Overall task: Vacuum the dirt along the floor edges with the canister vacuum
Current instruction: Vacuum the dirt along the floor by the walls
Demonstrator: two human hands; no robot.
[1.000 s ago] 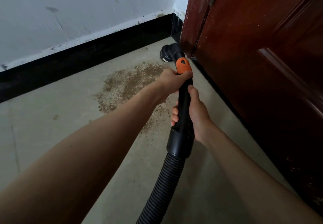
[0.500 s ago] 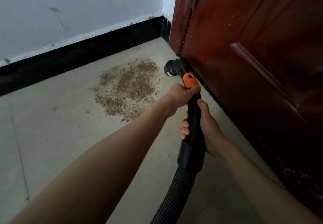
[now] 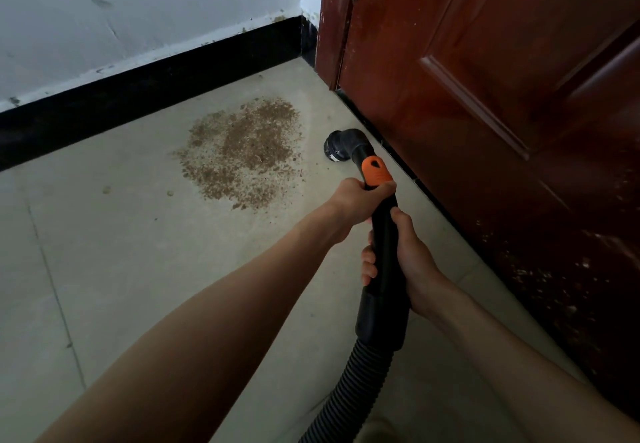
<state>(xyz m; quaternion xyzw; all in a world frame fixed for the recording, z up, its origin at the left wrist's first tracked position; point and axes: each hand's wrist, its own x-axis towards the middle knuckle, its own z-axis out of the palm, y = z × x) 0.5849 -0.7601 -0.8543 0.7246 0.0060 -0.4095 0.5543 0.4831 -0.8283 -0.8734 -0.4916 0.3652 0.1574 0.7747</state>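
Underfoot, pale floor (image 3: 104, 269), dirt patch (image 3: 242, 152) near door (image 3: 485, 62); both hands' fingers round vacuum wand (image 3: 384, 252).

1. No text, brand, number or sign can be read anywhere in the view.
2. The vacuum nozzle (image 3: 341, 145), on the floor near the door, carries a small white patch on its lower edge; it may be a label, but it is too small and blurred to make out any writing.
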